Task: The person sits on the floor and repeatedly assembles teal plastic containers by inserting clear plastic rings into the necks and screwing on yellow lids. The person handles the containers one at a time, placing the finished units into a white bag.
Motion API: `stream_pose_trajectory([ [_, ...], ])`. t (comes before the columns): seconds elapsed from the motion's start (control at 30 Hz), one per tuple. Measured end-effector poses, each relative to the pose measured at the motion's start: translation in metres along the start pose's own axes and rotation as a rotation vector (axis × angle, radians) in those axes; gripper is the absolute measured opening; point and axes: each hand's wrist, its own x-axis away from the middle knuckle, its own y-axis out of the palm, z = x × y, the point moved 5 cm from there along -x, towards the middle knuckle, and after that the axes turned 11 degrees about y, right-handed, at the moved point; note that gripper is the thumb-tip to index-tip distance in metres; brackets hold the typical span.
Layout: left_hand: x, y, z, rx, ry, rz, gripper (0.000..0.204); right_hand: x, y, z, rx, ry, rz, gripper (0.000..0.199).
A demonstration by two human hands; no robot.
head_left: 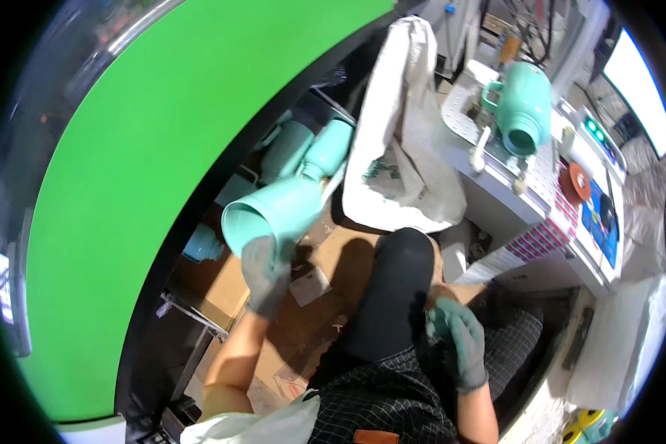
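Observation:
My left hand (266,277), in a grey glove, grips a mint-green plastic jug (292,207) by its near side. The jug lies tilted in the air, its wide round open end facing left toward the green panel. Behind it, several more mint-green jugs (328,148) lie in the opening under the machine. My right hand (460,340), gloved in grey-green, hovers by my right thigh with loosely bent fingers and nothing visible in them. On the workbench at the right, another mint-green jug (527,103) with a handle lies with its neck toward me.
A large curved green machine panel (126,148) fills the left. An open white sack (381,177) with small green scraps stands between it and the workbench (488,181). The bench carries an orange-red roll (574,183) and a control box (601,137). Cardboard (348,255) covers the floor.

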Motion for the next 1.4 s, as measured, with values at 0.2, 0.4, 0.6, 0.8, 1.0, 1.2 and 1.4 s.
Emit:
stream_pose_trajectory([
  [0.2, -0.008, -0.012, 0.146, 0.485, 0.684, -0.227, 0.035, -0.008, -0.020, -0.072, -0.534, -0.159, -0.210, 0.067],
  [0.4, -0.020, 0.001, 0.194, 0.154, 0.496, -0.120, 0.039, 0.092, -0.084, -0.040, 0.226, -0.498, 0.443, 0.088],
  [0.6, -0.019, 0.034, 0.359, 0.990, 0.791, -0.754, 0.109, 0.157, -0.059, -0.044, 0.797, -0.732, 0.556, 0.056],
  [0.8, 0.008, 0.048, 0.430, 0.621, 1.252, -1.050, 0.100, 0.189, -0.080, 0.001, 0.762, -0.634, 0.935, 0.022],
  [1.0, 0.029, 0.063, 0.463, 0.547, 1.381, -1.269, 0.092, 0.208, -0.096, 0.019, 0.872, -0.451, 0.874, 0.016],
  [1.2, 0.041, 0.073, 0.459, 0.705, 1.357, -1.425, 0.097, 0.201, -0.101, 0.007, 0.992, -0.240, 0.513, 0.016],
  [1.4, 0.025, 0.058, 0.458, 0.795, 1.290, -1.512, 0.100, 0.200, -0.096, -0.008, 1.270, -0.480, 0.371, 0.016],
])
